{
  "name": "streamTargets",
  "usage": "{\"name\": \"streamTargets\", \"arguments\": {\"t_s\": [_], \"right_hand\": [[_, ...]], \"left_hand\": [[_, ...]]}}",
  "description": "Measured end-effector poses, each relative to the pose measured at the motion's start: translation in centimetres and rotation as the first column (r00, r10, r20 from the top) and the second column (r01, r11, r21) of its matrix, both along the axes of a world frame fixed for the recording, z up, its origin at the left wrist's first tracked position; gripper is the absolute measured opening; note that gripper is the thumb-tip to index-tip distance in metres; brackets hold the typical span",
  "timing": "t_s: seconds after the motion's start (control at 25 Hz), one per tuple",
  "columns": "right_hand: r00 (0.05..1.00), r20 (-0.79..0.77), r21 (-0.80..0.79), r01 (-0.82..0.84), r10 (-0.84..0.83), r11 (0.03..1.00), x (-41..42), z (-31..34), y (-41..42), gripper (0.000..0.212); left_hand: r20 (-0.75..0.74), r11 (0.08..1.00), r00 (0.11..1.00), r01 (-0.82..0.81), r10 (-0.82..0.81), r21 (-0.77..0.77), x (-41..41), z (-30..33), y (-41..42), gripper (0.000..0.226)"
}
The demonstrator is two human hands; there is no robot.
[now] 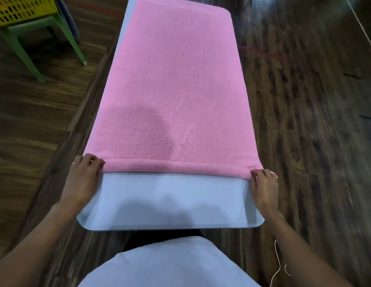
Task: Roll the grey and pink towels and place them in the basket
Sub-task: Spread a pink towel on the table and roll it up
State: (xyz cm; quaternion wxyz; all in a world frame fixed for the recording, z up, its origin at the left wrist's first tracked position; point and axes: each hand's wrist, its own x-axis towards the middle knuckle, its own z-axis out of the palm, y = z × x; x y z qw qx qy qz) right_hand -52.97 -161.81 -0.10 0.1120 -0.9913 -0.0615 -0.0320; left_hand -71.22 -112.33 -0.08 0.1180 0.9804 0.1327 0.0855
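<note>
Pink towel (pixel 176 83) lies flat on the pale blue table (pixel 172 201), long axis running straight away from the person, near edge turned over into a first narrow roll. Left hand (pixel 85 177) and right hand (pixel 263 186) each pinch one end of that roll with fingers curled on it, equally near, so rolling likely goes forward. Yellow basket (pixel 20 9) sits far left on a green stool (pixel 35 38); no grey towel visible.

Pale blue table (pixel 172 206); pink towel (pixel 176 83) flat on it.
</note>
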Motion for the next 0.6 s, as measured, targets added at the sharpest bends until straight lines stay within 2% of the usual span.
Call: {"name": "streamTargets", "arguments": {"t_s": [0.08,0.16,0.36,0.52,0.6], "right_hand": [[1.0,-0.003,0.038,-0.019,0.019,0.999,-1.2,-0.4,-0.1,0.026],[0.998,-0.041,0.066,-0.036,0.039,0.997,-0.4,-0.4,0.0,0.029],[0.989,-0.144,0.063,-0.022,0.031,0.998,2.3,0.1,0.3,0.024],[0.973,-0.182,0.053,-0.132,0.139,0.99,1.0,-0.4,-2.3,0.023],[0.936,-0.271,0.043,-0.219,0.223,0.975,1.1,0.0,-3.6,0.024]], "left_hand": [[-0.025,0.999,0.998,-0.055,0.054,-0.003,-1.7,-0.8,-1.8,0.031],[-0.08,0.992,0.992,-0.105,0.099,-0.076,-1.3,-0.9,-2.3,0.035],[-0.137,0.978,0.982,-0.148,0.128,-0.148,1.2,0.3,-1.2,0.03],[-0.199,0.986,0.978,-0.09,0.061,-0.14,-0.8,0.8,-0.7,0.035],[-0.242,0.988,0.97,-0.009,-0.03,-0.156,-1.3,1.4,0.1,0.035]]}}
